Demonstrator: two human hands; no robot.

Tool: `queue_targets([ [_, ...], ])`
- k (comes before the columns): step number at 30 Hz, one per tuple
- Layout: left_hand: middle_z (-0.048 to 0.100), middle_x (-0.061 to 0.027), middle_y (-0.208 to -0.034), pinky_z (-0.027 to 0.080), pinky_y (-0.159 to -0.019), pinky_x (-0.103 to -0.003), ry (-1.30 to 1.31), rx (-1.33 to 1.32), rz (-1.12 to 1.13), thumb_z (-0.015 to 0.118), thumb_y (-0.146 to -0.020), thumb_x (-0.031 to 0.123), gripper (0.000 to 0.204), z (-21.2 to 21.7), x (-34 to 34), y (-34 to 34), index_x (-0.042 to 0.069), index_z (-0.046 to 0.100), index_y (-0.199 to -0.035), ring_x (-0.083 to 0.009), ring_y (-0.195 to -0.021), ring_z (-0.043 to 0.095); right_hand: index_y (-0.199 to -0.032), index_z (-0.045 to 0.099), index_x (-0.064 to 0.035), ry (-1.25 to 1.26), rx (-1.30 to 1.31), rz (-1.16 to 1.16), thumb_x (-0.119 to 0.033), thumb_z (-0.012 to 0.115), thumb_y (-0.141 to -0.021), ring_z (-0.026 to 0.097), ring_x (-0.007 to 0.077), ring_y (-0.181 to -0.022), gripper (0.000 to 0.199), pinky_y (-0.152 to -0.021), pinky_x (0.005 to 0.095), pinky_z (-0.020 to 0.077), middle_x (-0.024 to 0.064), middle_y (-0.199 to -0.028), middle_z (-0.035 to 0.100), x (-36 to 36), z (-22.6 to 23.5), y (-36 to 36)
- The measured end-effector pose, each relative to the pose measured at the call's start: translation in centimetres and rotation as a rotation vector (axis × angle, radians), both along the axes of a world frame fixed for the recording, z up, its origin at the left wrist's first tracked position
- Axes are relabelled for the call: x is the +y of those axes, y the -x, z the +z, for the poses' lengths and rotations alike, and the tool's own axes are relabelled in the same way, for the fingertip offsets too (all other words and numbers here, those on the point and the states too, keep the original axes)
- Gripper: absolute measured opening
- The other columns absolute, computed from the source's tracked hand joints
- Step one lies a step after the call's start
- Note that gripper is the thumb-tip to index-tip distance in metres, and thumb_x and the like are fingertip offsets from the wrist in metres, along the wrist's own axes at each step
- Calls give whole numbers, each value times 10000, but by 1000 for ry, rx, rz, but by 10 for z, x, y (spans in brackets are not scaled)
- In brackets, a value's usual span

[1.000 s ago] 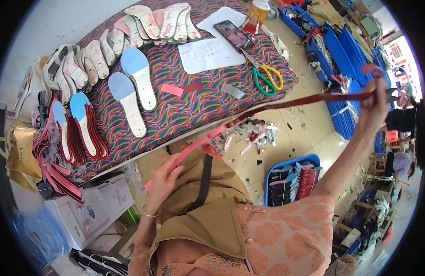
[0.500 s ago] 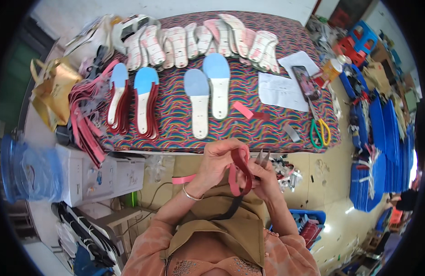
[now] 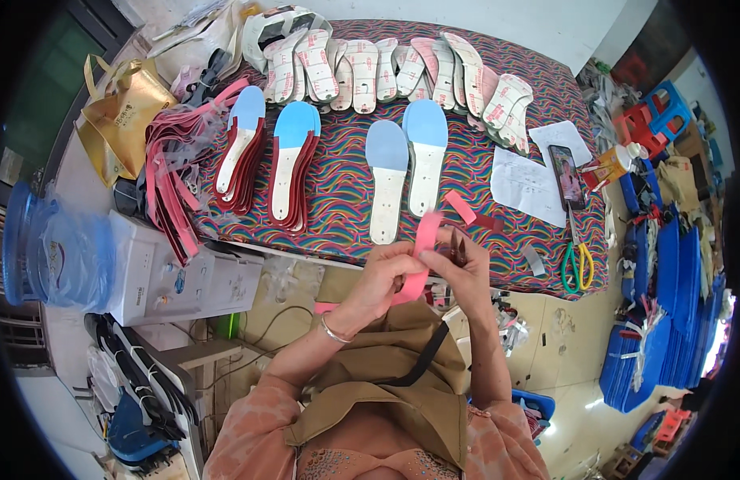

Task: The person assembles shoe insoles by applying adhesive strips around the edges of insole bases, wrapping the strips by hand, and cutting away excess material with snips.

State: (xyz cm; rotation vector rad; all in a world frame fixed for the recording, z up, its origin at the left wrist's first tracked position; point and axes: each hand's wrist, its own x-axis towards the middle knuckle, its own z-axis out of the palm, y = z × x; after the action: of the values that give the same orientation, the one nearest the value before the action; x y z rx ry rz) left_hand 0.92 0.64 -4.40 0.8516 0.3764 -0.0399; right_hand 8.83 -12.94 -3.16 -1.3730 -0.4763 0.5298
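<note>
A pink strip is stretched between my two hands above my lap, just off the table's near edge. My left hand pinches the strip on its left side. On the other side, my right hand grips the strip with thumb and fingers, and small dark metal snips are tucked in the same hand, blades pointing up. Beyond the hands lie a grey-blue and white insole and a lighter blue and white insole. A short pink piece lies beside a dark red piece.
Stacked insoles with dark red edging and a bundle of pink strips occupy the left of the patterned table. White printed insoles line the back. Scissors, a phone and papers lie right.
The strip has turned from a dark red loop to its pink face, pulled out between my hands. The snips' blades have swung upward. The whole view has shifted, with the table further right.
</note>
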Motion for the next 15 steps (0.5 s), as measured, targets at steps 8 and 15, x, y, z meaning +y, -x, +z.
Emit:
queue_targets([
  [8,562,-3,-710,390,-560,-253,-705,-106,146,688,-817,205,242,-4,30,-15,-8,624,-912,-51,-649,491,-855,602,-23,-192,356,-197,-104,597,-915,367,-1,-552,101,-458,189,264,-60,-677,471,32,-9,-25],
  [15,517,-284,-1201,488,-854,-476,-1576,309,126,819,-666,298,846,-13,72,-89,8,397,-1339,-403,-1088,556,-773,532,79,343,-400,-356,-173,552,-903,490,258,-541,284,-557,401,379,196,-618,502,67,-76,-79],
])
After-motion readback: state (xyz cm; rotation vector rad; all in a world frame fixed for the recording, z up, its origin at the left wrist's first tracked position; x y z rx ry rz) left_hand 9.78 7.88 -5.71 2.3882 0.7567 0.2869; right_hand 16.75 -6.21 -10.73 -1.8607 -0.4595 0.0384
